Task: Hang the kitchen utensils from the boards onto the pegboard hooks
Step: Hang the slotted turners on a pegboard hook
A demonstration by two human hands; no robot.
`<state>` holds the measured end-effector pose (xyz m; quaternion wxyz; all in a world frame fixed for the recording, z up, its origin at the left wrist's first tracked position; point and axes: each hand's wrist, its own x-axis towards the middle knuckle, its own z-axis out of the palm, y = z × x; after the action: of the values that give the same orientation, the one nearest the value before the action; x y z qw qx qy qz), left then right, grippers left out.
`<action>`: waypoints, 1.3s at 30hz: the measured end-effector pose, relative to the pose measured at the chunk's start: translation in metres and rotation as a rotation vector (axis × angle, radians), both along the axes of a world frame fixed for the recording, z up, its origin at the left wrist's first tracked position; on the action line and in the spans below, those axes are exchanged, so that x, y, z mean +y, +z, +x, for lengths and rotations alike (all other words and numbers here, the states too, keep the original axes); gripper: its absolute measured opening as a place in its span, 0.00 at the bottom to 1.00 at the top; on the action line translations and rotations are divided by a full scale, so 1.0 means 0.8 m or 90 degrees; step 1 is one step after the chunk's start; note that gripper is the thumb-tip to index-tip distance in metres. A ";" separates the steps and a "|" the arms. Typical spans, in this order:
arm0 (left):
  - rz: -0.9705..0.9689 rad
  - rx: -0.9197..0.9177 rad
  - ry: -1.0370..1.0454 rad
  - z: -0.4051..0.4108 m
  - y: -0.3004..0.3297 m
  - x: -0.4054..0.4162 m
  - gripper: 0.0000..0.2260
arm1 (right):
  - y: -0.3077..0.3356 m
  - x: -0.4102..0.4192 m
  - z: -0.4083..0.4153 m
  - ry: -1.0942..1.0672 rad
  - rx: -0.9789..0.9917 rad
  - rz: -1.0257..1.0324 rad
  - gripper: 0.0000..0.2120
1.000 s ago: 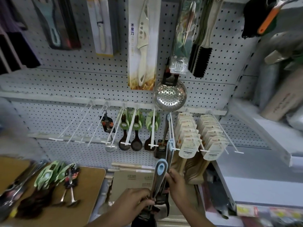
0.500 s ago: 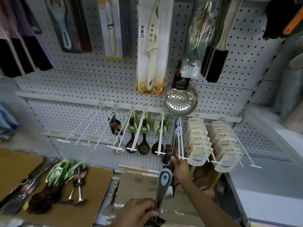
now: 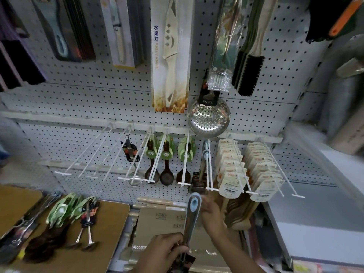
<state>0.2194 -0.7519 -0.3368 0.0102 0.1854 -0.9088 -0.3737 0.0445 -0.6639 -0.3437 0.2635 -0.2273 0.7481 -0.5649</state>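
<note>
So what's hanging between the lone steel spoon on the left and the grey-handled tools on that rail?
Head view: between the steel spoon and the grey-handled tools hang dark wooden spoons with green tags, on three hooks.

The left hand [image 3: 164,253] at the bottom edge hides the lower end of the grey utensil [image 3: 192,217], and the frame cuts off the rest. The right hand's fingers [image 3: 205,201] are blurred, so their grip is unclear. Dark utensils [image 3: 13,235] at lower left smear into blur.

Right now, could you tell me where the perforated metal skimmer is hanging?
In the head view, the skimmer hangs on the pegboard right of centre, just below and right of the boxed fruit knife, under the black brush.
</note>
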 end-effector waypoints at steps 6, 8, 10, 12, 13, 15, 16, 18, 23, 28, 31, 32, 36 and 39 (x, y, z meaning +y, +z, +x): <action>0.025 0.040 -0.008 -0.027 -0.037 0.002 0.11 | -0.007 0.049 0.043 0.107 -0.039 -0.137 0.17; 0.034 0.056 -0.017 -0.033 -0.044 0.007 0.07 | -0.007 0.054 0.046 0.077 -0.057 -0.160 0.16; 0.040 0.071 -0.030 -0.039 -0.047 0.015 0.03 | -0.006 0.056 0.048 0.031 -0.068 -0.171 0.15; 0.046 0.090 -0.027 -0.045 -0.051 0.022 0.02 | -0.005 0.056 0.049 -0.013 -0.047 -0.183 0.08; 0.051 0.097 -0.018 -0.048 -0.054 0.024 0.03 | -0.005 0.056 0.048 -0.033 -0.042 -0.187 0.06; 0.064 0.104 0.002 -0.053 -0.059 0.027 0.07 | 0.003 0.056 0.047 -0.050 -0.032 -0.189 0.05; 0.078 0.107 0.014 -0.055 -0.063 0.026 0.09 | 0.006 0.056 0.047 -0.055 -0.028 -0.188 0.06; 0.122 0.107 0.037 -0.060 -0.068 0.024 0.07 | 0.010 0.054 0.045 -0.057 -0.020 -0.181 0.06; 0.161 0.079 0.018 -0.066 -0.071 0.014 0.04 | 0.005 0.043 0.044 -0.082 -0.015 -0.161 0.06; 0.133 0.049 -0.019 -0.071 -0.082 0.004 0.08 | -0.005 0.039 0.039 -0.104 -0.026 -0.150 0.06; 0.131 0.047 -0.012 -0.075 -0.087 0.002 0.06 | -0.008 0.034 0.034 -0.099 -0.021 -0.136 0.06; 0.125 0.048 -0.009 -0.077 -0.088 0.002 0.04 | -0.007 0.032 0.031 -0.098 -0.018 -0.134 0.06; 0.097 0.066 -0.005 -0.091 -0.089 -0.002 0.04 | -0.002 0.021 0.017 -0.100 -0.004 -0.133 0.06; 0.086 0.073 -0.006 -0.105 -0.088 -0.010 0.04 | -0.001 0.009 0.006 -0.106 0.003 -0.138 0.07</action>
<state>0.1352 -0.7597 -0.4074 0.0477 0.1598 -0.8805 -0.4438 0.0495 -0.6563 -0.3441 0.1880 -0.1933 0.6997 -0.6616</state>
